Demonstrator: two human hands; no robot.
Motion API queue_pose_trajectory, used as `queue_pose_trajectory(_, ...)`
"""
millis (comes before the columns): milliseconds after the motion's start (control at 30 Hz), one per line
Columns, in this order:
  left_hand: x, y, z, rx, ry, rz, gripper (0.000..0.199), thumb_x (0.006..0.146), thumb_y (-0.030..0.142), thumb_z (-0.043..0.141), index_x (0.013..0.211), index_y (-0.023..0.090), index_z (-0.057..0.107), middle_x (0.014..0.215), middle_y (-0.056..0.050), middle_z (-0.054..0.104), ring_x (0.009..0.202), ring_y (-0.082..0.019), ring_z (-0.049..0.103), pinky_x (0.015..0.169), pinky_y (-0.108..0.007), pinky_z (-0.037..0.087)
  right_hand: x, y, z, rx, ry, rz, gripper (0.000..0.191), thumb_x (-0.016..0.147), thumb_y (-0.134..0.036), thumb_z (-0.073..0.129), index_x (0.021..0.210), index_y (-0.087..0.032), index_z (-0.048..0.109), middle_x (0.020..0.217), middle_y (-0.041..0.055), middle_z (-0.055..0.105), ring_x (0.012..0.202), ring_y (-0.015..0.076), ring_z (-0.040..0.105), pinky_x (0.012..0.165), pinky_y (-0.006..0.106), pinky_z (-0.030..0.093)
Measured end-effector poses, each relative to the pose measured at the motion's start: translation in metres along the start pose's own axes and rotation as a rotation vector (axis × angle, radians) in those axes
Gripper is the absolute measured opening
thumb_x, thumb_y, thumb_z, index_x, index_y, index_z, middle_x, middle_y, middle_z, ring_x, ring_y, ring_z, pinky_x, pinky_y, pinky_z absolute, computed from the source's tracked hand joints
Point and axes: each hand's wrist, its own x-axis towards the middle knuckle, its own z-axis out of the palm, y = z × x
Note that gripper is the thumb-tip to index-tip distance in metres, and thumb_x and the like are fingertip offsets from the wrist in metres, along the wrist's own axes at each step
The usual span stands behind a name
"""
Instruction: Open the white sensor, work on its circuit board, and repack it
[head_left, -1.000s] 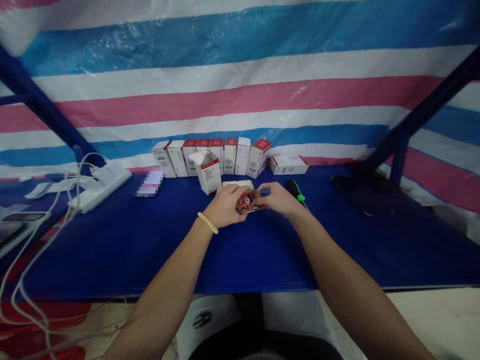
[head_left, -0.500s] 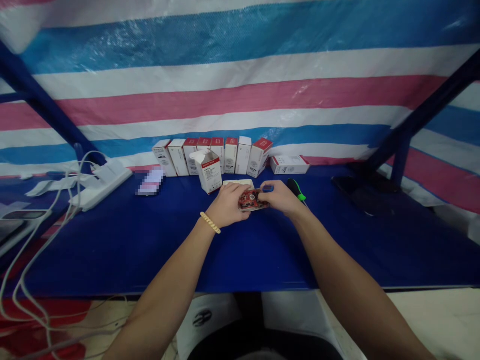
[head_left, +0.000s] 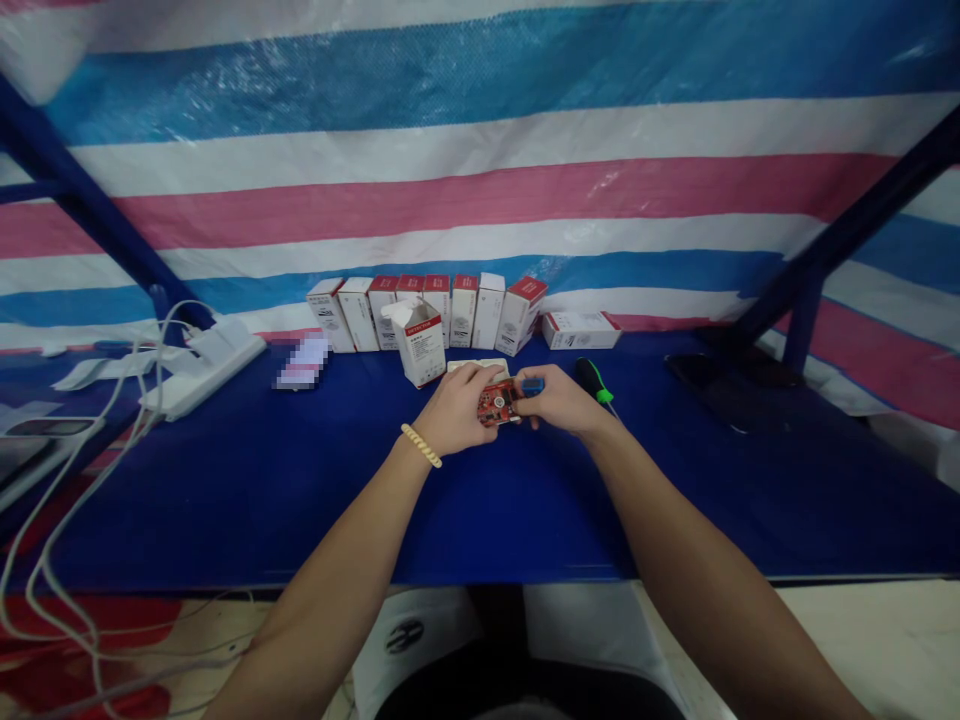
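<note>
Circuit board point(head_left: 495, 403), red, pinched in the grip of the left hand point(head_left: 453, 412) above the counter point(head_left: 495, 510); the right hand point(head_left: 565, 399) seems to pinch a blue part point(head_left: 532, 386) beside it. Uneven thumb pressure could flex the board or let it slip toward the open box point(head_left: 423, 347).

both hands point(head_left: 459, 410) point(head_left: 559, 400) curled close together
</note>
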Motion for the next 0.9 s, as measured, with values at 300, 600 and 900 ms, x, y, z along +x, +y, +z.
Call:
queue_pose_trajectory(300, -0.0007, 0.0043, -0.0049, -0.003, -0.027, -0.044, 0.085, 0.066, 0.021, 0.071, 0.141, 0.021, 0.032, 0.123, -0.009, 0.053, 0.109, -0.026, 0.058, 0.090, -0.040, 0.052, 0.0007, 0.0013, -0.0031, 0.005, 0.008, -0.015, 0.019, 0.058, -0.018, 0.066, 0.063, -0.019, 0.048, 0.054, -0.0021, 0.058, 0.042, 0.0090, 0.049, 0.040, 0.024, 0.040)
queue_pose_trajectory(600, -0.0002, -0.0001, -0.0041, -0.133, 0.028, 0.050, 0.082, 0.065, 0.016, 0.069, 0.140, 0.018, 0.035, 0.127, -0.010, 0.056, 0.118, -0.025, 0.054, 0.101, -0.042, 0.045, 0.0017, 0.0008, -0.0096, -0.060, 0.103, 0.070, 0.013, 0.056, -0.014, 0.061, 0.063, -0.018, 0.051, 0.047, -0.0015, 0.054, 0.037, 0.0105, 0.046, 0.037, 0.025, 0.036)
queue_pose_trajectory(900, -0.0019, -0.0056, 0.0032, -0.251, 0.132, -0.022, 0.084, 0.065, 0.022, 0.075, 0.139, 0.020, 0.036, 0.122, -0.011, 0.062, 0.109, -0.025, 0.062, 0.095, -0.042, 0.050, 0.0023, 0.0004, -0.0087, 0.035, 0.153, 0.033, 0.018, 0.052, -0.012, 0.059, 0.064, -0.019, 0.049, 0.050, -0.0027, 0.052, 0.044, 0.0106, 0.047, 0.043, 0.026, 0.037)
